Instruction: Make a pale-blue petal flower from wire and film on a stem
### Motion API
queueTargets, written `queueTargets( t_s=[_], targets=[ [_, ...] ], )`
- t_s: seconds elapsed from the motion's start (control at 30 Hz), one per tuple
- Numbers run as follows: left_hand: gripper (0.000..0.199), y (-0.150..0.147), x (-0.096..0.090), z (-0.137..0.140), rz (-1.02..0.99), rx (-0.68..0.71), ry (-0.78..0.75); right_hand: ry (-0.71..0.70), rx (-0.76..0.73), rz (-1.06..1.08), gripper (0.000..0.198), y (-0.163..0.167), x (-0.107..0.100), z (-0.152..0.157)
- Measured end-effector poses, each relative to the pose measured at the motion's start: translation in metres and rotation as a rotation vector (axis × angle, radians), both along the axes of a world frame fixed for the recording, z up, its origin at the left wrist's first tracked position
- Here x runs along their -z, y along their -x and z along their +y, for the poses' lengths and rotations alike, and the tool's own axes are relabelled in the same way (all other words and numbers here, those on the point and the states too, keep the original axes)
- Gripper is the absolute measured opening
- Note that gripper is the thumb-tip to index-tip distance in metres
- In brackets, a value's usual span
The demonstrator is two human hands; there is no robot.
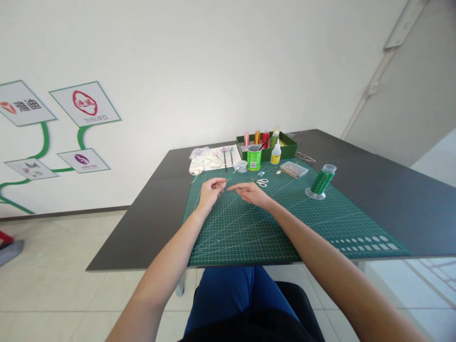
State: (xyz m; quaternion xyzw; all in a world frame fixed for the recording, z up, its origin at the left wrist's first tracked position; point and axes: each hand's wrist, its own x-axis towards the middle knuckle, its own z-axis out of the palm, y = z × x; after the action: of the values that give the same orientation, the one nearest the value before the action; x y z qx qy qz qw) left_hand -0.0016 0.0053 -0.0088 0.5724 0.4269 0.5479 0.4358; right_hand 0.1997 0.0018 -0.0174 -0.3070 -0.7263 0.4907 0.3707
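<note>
Over the green cutting mat [249, 232], my left hand [212, 192] pinches thumb and fingertips together. Something thin seems to stick out from them, too small to make out. Close by on the right, my right hand [250, 194] has its index finger stretched towards the left fingertips, the other fingers loosely bent, and no held object shows. White-handled scissors [262, 182] lie just beyond the right hand. A small clear cup [242, 166] stands past both hands. To the right, a spool of green thread [322, 182] stands on the mat.
Behind stand a green can [254, 159], a glue bottle [275, 154] and a dark green box [289, 152] with several thread spools. A clear case of thin sticks [294, 170] lies right, with pliers [305, 157] farther back. White paper [199, 164] with brushes lies back left.
</note>
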Motion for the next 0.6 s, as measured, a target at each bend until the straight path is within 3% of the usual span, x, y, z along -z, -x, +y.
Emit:
queueTargets(
  t_s=[0.33,0.6],
  targets=[
    [0.012,0.0021,0.0002,-0.0005,0.298,-0.066,-0.191,0.012,-0.054,-0.041,0.041,0.0009,-0.0031,-0.0041],
    [0.016,0.0003,-0.0045,-0.0079,0.49,-0.074,-0.353,0.015,-0.068,-0.092,0.041,-0.0001,-0.0093,-0.0077]
  ],
)
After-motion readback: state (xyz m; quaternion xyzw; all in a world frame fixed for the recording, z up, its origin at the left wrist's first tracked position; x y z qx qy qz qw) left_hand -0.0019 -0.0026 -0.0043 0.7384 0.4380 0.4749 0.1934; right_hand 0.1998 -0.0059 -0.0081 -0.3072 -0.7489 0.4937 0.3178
